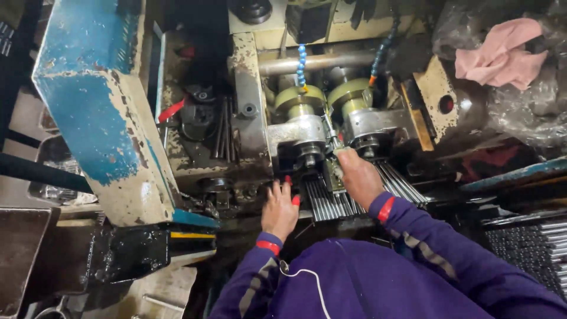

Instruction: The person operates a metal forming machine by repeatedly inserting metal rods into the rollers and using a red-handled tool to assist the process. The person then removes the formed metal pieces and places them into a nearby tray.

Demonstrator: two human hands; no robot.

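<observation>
My left hand (280, 208) rests with fingers spread on the near edge of a bed of thin steel rods (331, 204), in front of the left roller head (299, 133). My right hand (358, 176) reaches between the two roller heads, fingers closed around a rod at the guide (332, 145); the rod itself is mostly hidden by the fingers. Two yellowish rollers (323, 97) sit above, with a blue segmented coolant hose (302, 65) pointing down at them. Both sleeves are purple with red cuffs.
A worn blue-and-cream machine cover (100, 112) stands at left. A pink rag (501, 53) lies on plastic sheeting at upper right. A crate of dark rods (531, 248) sits at lower right. More rods fan out right of the rollers (401, 183).
</observation>
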